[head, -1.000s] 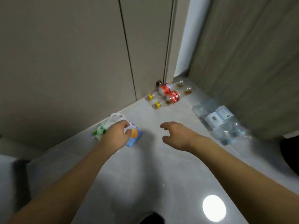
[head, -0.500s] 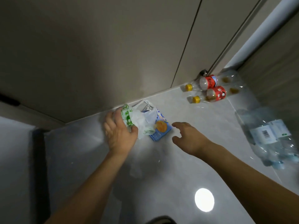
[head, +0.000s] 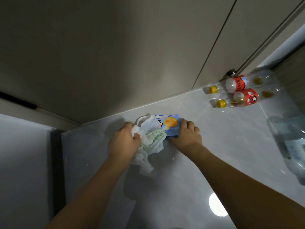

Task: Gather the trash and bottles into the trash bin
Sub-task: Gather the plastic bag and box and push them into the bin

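My left hand (head: 123, 142) grips a crumpled white and green plastic bag (head: 151, 142) low over the grey floor. Right beside it lies a blue snack wrapper (head: 171, 125) with an orange picture, and my right hand (head: 186, 134) grips its right edge, fingers curled over it. Two clear bottles with yellow caps and red labels (head: 237, 84) (head: 244, 99) lie side by side on the floor at the upper right, against the wall. No trash bin is in view.
A shrink-wrapped pack of clear water bottles (head: 290, 146) lies at the right edge. Beige wall panels (head: 115, 55) close off the far side. A dark strip (head: 55, 162) borders the floor on the left. A bright light reflection (head: 217, 205) shines on the tiles.
My right hand moved left and took hold of the blue wrapper. My left hand kept the plastic bag and drew it toward me. The view swung left and closer to the floor.
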Action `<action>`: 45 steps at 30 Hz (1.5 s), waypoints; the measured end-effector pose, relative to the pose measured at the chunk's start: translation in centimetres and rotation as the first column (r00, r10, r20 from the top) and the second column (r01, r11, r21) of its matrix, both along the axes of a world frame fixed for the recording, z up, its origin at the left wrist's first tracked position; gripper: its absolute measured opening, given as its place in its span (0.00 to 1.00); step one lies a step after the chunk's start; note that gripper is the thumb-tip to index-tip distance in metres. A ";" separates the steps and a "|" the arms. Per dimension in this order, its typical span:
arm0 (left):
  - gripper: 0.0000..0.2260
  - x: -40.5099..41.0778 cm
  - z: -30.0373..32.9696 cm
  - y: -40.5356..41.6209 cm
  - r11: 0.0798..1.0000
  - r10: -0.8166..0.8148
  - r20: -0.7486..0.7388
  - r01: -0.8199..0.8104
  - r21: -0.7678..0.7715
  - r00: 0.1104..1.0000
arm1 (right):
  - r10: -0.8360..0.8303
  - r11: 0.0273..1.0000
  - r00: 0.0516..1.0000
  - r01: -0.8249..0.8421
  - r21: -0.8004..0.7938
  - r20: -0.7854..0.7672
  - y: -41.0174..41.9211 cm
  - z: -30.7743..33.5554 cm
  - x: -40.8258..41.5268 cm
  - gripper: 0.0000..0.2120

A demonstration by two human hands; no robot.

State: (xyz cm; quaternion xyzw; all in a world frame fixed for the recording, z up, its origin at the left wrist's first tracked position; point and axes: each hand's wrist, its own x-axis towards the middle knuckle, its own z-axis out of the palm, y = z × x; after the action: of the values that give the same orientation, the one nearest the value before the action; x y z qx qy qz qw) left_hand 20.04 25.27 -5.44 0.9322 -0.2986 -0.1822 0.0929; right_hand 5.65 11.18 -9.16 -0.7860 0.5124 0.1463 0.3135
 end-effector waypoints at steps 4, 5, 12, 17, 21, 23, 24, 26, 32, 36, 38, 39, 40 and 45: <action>0.15 0.6 1.0 1.2 0.998 0.032 0.029 -0.030 -0.057 0.999 | 0.151 0.970 0.986 -0.162 -0.182 -0.075 1.3 -1.2 0.5 0.47; 0.18 0.6 1.1 1.4 0.999 -0.007 0.020 0.008 -0.036 1.000 | 0.179 0.963 0.982 -0.188 -0.194 -0.064 1.2 -1.3 0.4 0.47; 0.07 1.2 0.4 1.6 0.983 -0.118 0.091 0.104 0.152 0.989 | 0.546 0.797 0.826 -0.564 -0.218 -0.143 -0.2 -1.2 0.0 0.31; 0.19 0.0 -1.0 0.8 0.990 -0.094 0.080 0.085 0.110 0.992 | 0.578 0.724 0.750 -0.653 -0.222 -0.321 -0.3 -0.7 -0.2 0.29; 0.35 -1.6 -2.8 0.6 0.989 -0.125 0.063 0.130 -0.076 0.990 | 0.497 0.735 0.748 -0.632 -0.244 -0.440 -1.0 0.3 -2.1 0.26; 0.39 -2.5 -3.7 1.1 0.969 -0.242 0.032 0.243 -0.039 0.970 | 0.464 0.753 0.763 -0.607 -0.253 -0.450 -1.4 0.5 -3.1 0.24; 0.39 -2.9 -4.2 1.4 0.949 -0.314 0.028 0.314 -0.015 0.949 | 0.454 0.761 0.770 -0.597 -0.255 -0.449 -1.6 0.4 -3.5 0.22; 0.38 -3.4 -5.0 1.8 0.895 -0.445 0.031 0.444 0.042 0.895 | 0.430 0.781 0.782 -0.573 -0.249 -0.451 -1.7 0.3 -4.0 0.20; 0.25 -4.6 -5.2 0.8 0.815 -0.541 -0.033 0.533 0.229 0.841 | 0.407 0.793 0.782 -0.559 -0.242 -0.472 -1.8 0.6 -4.8 0.19; 0.23 -5.0 -5.1 -0.5 0.859 -0.477 -0.066 0.481 0.177 0.876 | 0.376 0.833 0.801 -0.512 -0.209 -0.466 -1.9 1.6 -5.5 0.16; 0.23 -5.2 -4.7 -1.1 0.895 -0.402 -0.152 0.422 0.143 0.903 | 0.302 0.893 0.853 -0.410 -0.187 -0.426 -2.4 2.7 -5.8 0.15; 0.22 -5.3 -4.4 -1.5 0.914 -0.362 -0.186 0.387 0.121 0.913 | 0.254 0.919 0.882 -0.347 -0.184 -0.397 -2.7 3.4 -6.0 0.15; 0.20 -5.4 -4.0 -1.9 0.928 -0.335 -0.208 0.359 0.094 0.919 | 0.203 0.940 0.910 -0.285 -0.190 -0.360 -3.1 4.3 -6.2 0.14; 0.18 -6.7 -1.3 -4.4 0.946 -0.301 -0.294 0.322 0.026 0.907 | 0.020 0.979 0.985 -0.054 -0.197 -0.173 -4.7 8.3 -8.3 0.12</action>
State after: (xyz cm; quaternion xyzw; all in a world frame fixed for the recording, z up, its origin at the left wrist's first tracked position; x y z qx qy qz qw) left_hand 13.35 20.88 -6.73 0.8391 -0.4201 -0.3383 0.0702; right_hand -2.65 6.48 -0.87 -0.8077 0.5346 0.1661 0.1847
